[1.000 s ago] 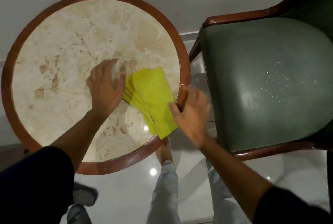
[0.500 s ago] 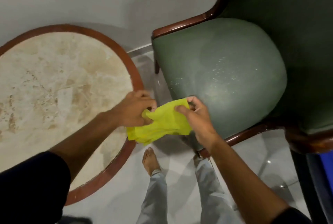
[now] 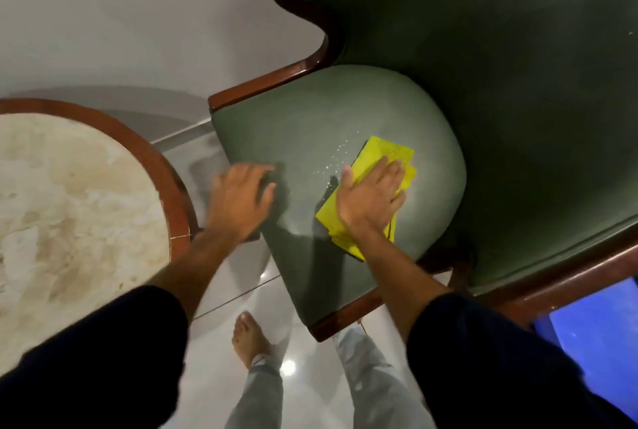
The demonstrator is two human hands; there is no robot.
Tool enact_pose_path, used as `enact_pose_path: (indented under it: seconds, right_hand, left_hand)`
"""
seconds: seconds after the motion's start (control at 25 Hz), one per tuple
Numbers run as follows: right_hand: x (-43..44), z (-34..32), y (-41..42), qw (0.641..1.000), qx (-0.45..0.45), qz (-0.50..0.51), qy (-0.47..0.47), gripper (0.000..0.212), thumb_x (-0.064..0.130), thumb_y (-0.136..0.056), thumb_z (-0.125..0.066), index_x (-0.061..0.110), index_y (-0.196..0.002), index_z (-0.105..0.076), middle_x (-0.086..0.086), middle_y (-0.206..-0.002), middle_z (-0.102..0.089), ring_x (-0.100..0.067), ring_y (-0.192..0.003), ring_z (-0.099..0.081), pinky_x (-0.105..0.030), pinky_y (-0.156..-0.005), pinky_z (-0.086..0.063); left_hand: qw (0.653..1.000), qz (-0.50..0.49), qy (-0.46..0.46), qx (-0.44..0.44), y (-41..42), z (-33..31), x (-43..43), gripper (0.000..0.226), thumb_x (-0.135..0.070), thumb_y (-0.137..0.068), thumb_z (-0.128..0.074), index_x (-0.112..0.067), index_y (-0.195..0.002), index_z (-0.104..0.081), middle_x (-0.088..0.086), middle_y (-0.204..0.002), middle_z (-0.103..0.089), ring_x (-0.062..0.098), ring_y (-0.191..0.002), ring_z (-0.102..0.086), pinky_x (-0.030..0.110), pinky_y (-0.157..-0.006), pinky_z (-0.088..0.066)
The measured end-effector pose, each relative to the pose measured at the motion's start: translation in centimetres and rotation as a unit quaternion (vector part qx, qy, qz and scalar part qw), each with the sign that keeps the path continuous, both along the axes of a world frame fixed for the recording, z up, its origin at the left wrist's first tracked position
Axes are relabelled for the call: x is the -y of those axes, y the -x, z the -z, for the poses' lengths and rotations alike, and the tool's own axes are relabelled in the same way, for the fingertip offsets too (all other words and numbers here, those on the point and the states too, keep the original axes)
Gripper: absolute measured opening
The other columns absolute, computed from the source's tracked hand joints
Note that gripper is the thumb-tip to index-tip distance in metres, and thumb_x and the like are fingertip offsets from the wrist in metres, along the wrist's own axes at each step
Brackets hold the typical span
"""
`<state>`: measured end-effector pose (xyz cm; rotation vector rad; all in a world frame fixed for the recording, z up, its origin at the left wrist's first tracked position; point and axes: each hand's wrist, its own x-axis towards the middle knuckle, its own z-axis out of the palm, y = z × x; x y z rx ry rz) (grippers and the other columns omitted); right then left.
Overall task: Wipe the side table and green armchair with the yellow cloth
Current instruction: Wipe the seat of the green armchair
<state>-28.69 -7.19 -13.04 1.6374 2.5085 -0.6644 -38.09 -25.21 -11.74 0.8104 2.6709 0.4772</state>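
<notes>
The right hand (image 3: 371, 199) is pressing flat the yellow cloth (image 3: 379, 159), the left hand (image 3: 240, 199) is lying open and empty, and the cloth is possibly missing the droplets (image 3: 336, 156).

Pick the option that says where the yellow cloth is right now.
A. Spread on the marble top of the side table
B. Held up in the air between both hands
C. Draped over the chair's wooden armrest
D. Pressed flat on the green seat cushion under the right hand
D: the yellow cloth lies on the seat cushion with the right hand flat on top of it, while the left hand has no cloth.
</notes>
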Motion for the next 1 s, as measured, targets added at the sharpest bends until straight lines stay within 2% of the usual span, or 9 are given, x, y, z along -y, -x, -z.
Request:
enact_pose_path:
  seconds: [0.16, 0.32, 0.4, 0.52, 0.6, 0.72, 0.8, 0.88, 1.0]
  right_hand:
    - [-2.2, 5.0, -0.5, 0.996, 0.026, -0.051, -0.071, 0.070, 0.053, -0.099, -0.027, 0.012, -0.154, -0.014, -0.011, -0.164, -0.011, -0.026, -0.152, -0.007, -0.052, -0.120, -0.005]
    - [-11.5, 5.3, -1.4, 0.986, 0.048, 0.120, -0.102, 0.062, 0.048, -0.101, -0.026, 0.019, -0.155, -0.018, -0.012, -0.164, -0.014, -0.027, -0.152, -0.008, -0.053, -0.120, -0.008]
    - [-10.0, 4.6, 1.0, 0.987, 0.049, 0.125, -0.088, 0.059, 0.044, -0.102, -0.026, 0.019, -0.155, -0.017, -0.011, -0.164, -0.011, -0.027, -0.152, -0.005, -0.051, -0.121, -0.006]
    - [-0.7, 4.6, 7.2, 0.991, 0.015, -0.105, -0.078, 0.058, 0.043, -0.103, -0.027, 0.021, -0.155, -0.014, -0.010, -0.165, -0.007, -0.027, -0.152, -0.003, -0.051, -0.121, -0.003]
    - [5.9, 5.1, 10.5, 0.961, 0.001, -0.261, -0.096, 0.057, 0.041, -0.102, -0.028, 0.022, -0.154, -0.018, -0.010, -0.164, -0.012, -0.029, -0.152, -0.008, -0.051, -0.120, -0.006]
    - [11.1, 5.8, 10.1, 0.865, 0.035, -0.477, -0.153, 0.060, 0.025, -0.093, -0.033, 0.021, -0.152, -0.025, -0.012, -0.163, -0.019, -0.031, -0.151, -0.014, -0.053, -0.120, -0.012]
    - [12.2, 5.9, 4.8, 0.771, 0.090, -0.603, -0.186, 0.062, 0.024, -0.090, -0.036, 0.017, -0.151, -0.029, -0.011, -0.163, -0.018, -0.031, -0.151, -0.013, -0.053, -0.121, -0.009]
    - [11.9, 5.7, -2.3, 0.722, 0.106, -0.663, -0.165, 0.062, 0.024, -0.091, -0.040, 0.015, -0.151, -0.029, -0.010, -0.163, -0.019, -0.029, -0.151, -0.013, -0.052, -0.121, -0.007]
    - [7.1, 5.4, -7.4, 0.764, 0.059, -0.626, -0.145, 0.056, 0.037, -0.099, -0.035, 0.025, -0.153, -0.025, -0.009, -0.161, -0.025, -0.030, -0.150, -0.018, -0.053, -0.121, -0.013]
  left_hand:
    - [0.982, -0.032, 0.141, -0.118, 4.9, 3.8, 8.7, 0.059, -0.049, -0.094, -0.035, -0.013, -0.139, -0.037, 0.022, -0.155, -0.028, 0.039, -0.145, -0.023, 0.062, -0.114, -0.017]
    - [0.983, -0.121, 0.080, -0.114, 5.5, 5.8, 11.2, 0.063, -0.052, -0.089, -0.044, -0.016, -0.140, -0.036, 0.021, -0.160, -0.018, 0.038, -0.148, -0.017, 0.061, -0.116, -0.012]
    - [0.983, -0.121, 0.080, -0.114, 5.7, 5.7, 11.4, 0.060, -0.051, -0.090, -0.045, -0.016, -0.138, -0.039, 0.018, -0.161, -0.017, 0.036, -0.149, -0.016, 0.058, -0.118, -0.012]
    - [0.982, -0.135, 0.094, -0.098, 5.8, 5.5, 11.1, 0.060, -0.053, -0.093, -0.041, -0.018, -0.141, -0.036, 0.014, -0.164, -0.011, 0.033, -0.151, -0.009, 0.058, -0.120, -0.009]
    - [0.980, -0.135, 0.100, -0.103, 5.9, 5.7, 11.2, 0.061, -0.054, -0.094, -0.037, -0.019, -0.145, -0.033, 0.015, -0.164, -0.011, 0.033, -0.151, -0.009, 0.058, -0.120, -0.009]
    - [0.979, -0.124, 0.088, -0.134, 5.6, 6.3, 11.5, 0.062, -0.055, -0.096, -0.032, -0.019, -0.147, -0.032, 0.017, -0.162, -0.017, 0.033, -0.150, -0.014, 0.056, -0.119, -0.013]
    - [0.979, -0.112, 0.080, -0.150, 5.6, 6.6, 11.8, 0.062, -0.055, -0.096, -0.030, -0.019, -0.147, -0.032, 0.018, -0.162, -0.018, 0.034, -0.150, -0.016, 0.056, -0.119, -0.014]
    - [0.977, -0.113, 0.083, -0.158, 5.7, 6.8, 11.9, 0.062, -0.056, -0.097, -0.027, -0.021, -0.148, -0.030, 0.018, -0.162, -0.018, 0.033, -0.150, -0.017, 0.056, -0.119, -0.015]
    - [0.974, -0.114, 0.084, -0.175, 5.6, 6.9, 11.9, 0.061, -0.056, -0.098, -0.025, -0.022, -0.148, -0.032, 0.017, -0.162, -0.019, 0.032, -0.150, -0.017, 0.055, -0.119, -0.015]
